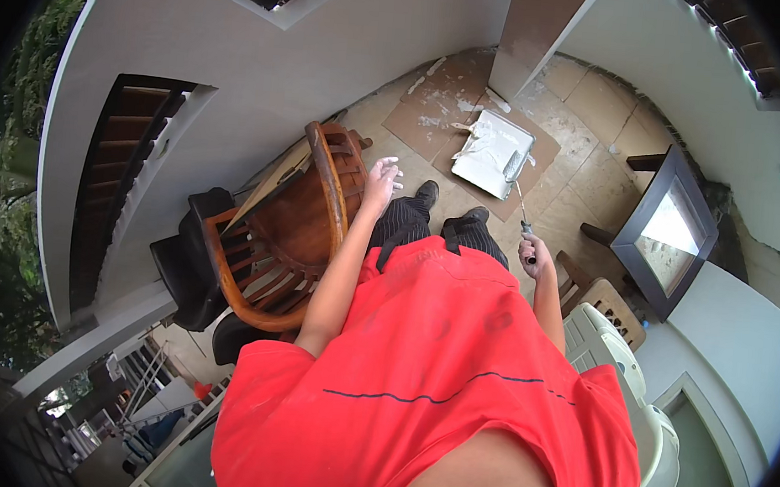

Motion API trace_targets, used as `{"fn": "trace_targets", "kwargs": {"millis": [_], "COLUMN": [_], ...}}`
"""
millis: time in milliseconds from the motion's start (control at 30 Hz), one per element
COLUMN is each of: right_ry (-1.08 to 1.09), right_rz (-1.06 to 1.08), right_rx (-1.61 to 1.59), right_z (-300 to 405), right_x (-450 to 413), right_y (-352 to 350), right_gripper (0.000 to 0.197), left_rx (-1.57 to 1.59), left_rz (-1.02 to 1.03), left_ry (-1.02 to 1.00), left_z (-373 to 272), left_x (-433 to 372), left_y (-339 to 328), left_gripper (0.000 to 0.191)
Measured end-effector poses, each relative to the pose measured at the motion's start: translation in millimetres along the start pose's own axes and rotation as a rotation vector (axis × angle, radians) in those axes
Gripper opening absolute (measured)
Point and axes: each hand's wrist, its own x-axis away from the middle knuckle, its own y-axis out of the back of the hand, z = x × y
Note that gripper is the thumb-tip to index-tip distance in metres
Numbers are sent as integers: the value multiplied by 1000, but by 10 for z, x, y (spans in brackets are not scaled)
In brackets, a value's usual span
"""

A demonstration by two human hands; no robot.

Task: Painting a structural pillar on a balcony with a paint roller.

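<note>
My right hand [533, 253] grips the handle of a paint roller [524, 209]. The roller's head lies in a white paint tray [476, 170], at the side toward my right. The tray rests on a flattened sheet of brown cardboard [406, 122] that is splashed with white paint. At the tray's far left edge lies what seems to be a paint-covered brush [465, 127]. My left hand [384, 180] is raised with nothing in it, its fingers apart and slightly curled. White smears show on its fingers.
A brown wooden armchair [268, 302] stands close on my left, a black chair [189, 262] behind it. To my right are a dark-framed glass-topped table [697, 226], a small wooden chair [608, 305] and white plastic chairs [644, 463]. A pillar [525, 55] rises beyond the tray.
</note>
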Motion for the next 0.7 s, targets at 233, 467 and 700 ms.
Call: {"fn": "trace_targets", "kwargs": {"millis": [233, 467, 700], "right_ry": [57, 105, 377], "right_rz": [-76, -136, -322], "right_rx": [237, 399, 774], "right_z": [145, 140, -92], "right_x": [68, 239, 521], "right_y": [-70, -508, -823], "right_gripper": [16, 18, 22], "left_rx": [15, -115, -576], "left_rz": [-10, 190, 505], "left_ry": [0, 59, 139], "left_z": [-23, -108, -240], "left_x": [32, -276, -817], "left_y": [-75, -503, -1149], "left_gripper": [25, 24, 30]}}
